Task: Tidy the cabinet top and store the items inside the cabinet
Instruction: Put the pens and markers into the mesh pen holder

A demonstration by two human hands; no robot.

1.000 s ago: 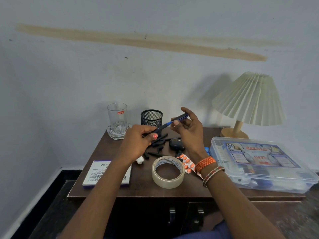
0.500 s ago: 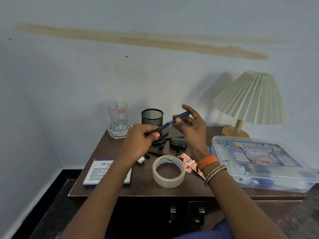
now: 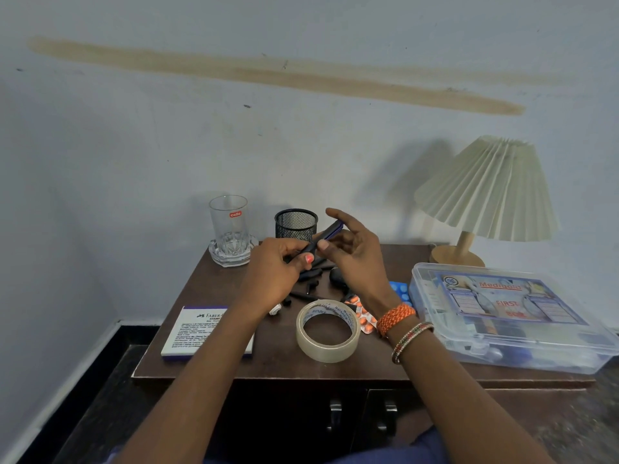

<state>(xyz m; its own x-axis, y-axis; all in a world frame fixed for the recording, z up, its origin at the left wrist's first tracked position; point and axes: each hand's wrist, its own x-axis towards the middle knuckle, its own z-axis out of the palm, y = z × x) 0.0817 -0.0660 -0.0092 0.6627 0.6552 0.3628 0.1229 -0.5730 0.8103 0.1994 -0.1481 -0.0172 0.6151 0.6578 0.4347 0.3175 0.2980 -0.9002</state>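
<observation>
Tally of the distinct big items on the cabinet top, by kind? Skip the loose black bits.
Clear drinking glass: 1
Black mesh pen cup: 1
Roll of clear tape: 1
White stamp-pad box: 1
Clear plastic first-aid box: 1
Pleated cream lamp: 1
Pill blister strips, orange and blue: 2
Total: 8

We see soft, even light; the lamp (image 3: 487,192) casts a faint shadow leftward on the wall (image 3: 301,145); edges bow, lower right corner blurs
</observation>
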